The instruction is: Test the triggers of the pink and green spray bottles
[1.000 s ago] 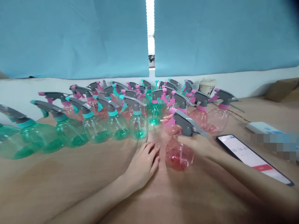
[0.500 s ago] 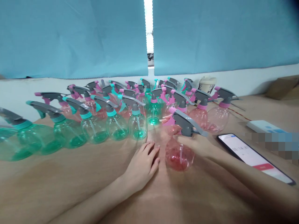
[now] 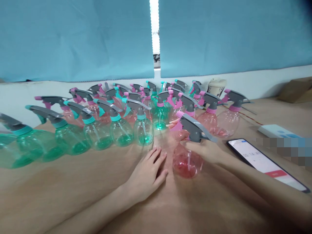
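The right hand (image 3: 204, 151) grips the upright pink spray bottle (image 3: 187, 161) at lower centre by its neck, while the open left hand (image 3: 146, 172) lies flat just left of it

Rows of spray bottles (image 3: 121, 134) stand on the table (image 3: 60, 185), with a takeaway cup (image 3: 216, 87) behind them. A smartphone (image 3: 264, 162) lies right of the bottles, just before a flat box (image 3: 276, 131).
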`<state>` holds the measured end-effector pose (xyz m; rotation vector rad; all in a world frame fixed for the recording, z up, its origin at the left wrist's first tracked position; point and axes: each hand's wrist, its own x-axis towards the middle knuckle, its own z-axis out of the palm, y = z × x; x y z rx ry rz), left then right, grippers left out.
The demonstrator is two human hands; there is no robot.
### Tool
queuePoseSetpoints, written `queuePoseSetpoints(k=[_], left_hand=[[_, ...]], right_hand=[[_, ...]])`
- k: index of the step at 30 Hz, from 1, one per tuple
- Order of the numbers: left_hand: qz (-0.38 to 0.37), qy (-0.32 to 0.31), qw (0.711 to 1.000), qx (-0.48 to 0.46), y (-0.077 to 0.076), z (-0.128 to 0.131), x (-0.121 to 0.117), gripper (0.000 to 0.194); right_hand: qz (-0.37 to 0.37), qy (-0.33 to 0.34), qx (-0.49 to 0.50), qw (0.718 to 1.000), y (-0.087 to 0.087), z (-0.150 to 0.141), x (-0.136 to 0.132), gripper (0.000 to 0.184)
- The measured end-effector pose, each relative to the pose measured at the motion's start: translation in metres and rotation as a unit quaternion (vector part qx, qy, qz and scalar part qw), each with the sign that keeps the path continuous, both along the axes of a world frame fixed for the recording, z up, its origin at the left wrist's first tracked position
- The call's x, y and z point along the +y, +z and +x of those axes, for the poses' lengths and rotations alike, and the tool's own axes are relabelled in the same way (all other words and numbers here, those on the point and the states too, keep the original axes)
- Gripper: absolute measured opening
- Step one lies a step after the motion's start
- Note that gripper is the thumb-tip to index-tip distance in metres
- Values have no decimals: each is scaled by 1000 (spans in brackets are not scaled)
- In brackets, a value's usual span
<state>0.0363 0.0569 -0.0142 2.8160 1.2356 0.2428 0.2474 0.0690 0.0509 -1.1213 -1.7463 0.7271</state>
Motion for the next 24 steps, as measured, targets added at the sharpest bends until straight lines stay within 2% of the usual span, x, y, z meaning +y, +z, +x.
queuePoseSetpoints(k=[6, 14, 20, 24], left_hand=[[-10, 1, 1000, -6, 1, 1, -1, 50], [-11, 4, 1000, -14, 1, 2, -2, 50], [-19, 8, 1000, -18, 0, 2, -1, 50], [-16, 2, 999, -33, 0, 2, -2, 49]], right_hand=[[4, 14, 18, 1000, 0, 0, 0, 6], [-36, -54, -31, 997, 1, 0, -2, 2], [-45, -1, 28, 999, 8, -3, -3, 6], [-35, -20, 40, 998, 14, -5, -6, 2]])
